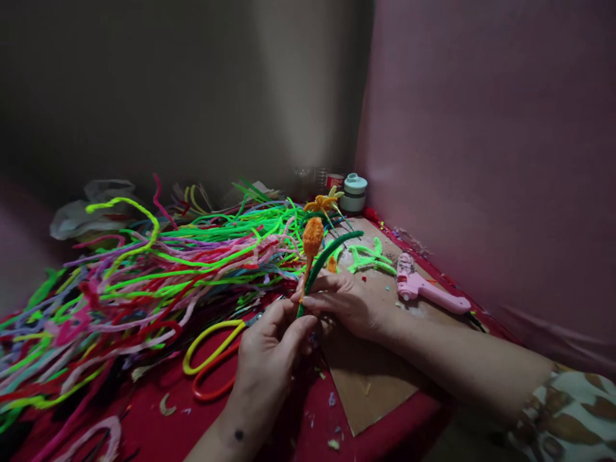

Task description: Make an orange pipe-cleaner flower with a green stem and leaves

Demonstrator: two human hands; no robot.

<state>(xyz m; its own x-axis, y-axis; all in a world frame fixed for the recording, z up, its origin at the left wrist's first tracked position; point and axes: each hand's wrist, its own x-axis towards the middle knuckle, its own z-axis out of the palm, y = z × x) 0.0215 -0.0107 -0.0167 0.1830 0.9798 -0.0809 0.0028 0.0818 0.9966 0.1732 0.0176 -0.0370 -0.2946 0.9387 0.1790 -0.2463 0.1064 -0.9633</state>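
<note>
Between my two hands stands an orange pipe-cleaner bud (313,239) on a thin stem, tilted slightly. Beside it a dark green pipe cleaner (332,249) curves up and to the right. My left hand (269,353) grips the lower end of the stem between thumb and fingers. Fingers of my right hand (344,301) pinch the green pipe cleaner where it meets the orange stem. Just left of my left hand lie scissors (212,356) with one yellow and one red handle loop, their blades mostly hidden.
A large heap of coloured pipe cleaners (192,256) spreads across the left. On the cardboard (373,391) rest a pink glue gun (433,292) and bright green bent pieces (370,256). Behind are finished-looking orange flowers (322,203), a pale-lidded jar (354,192) and a plastic bag (81,215). Walls rise behind and right.
</note>
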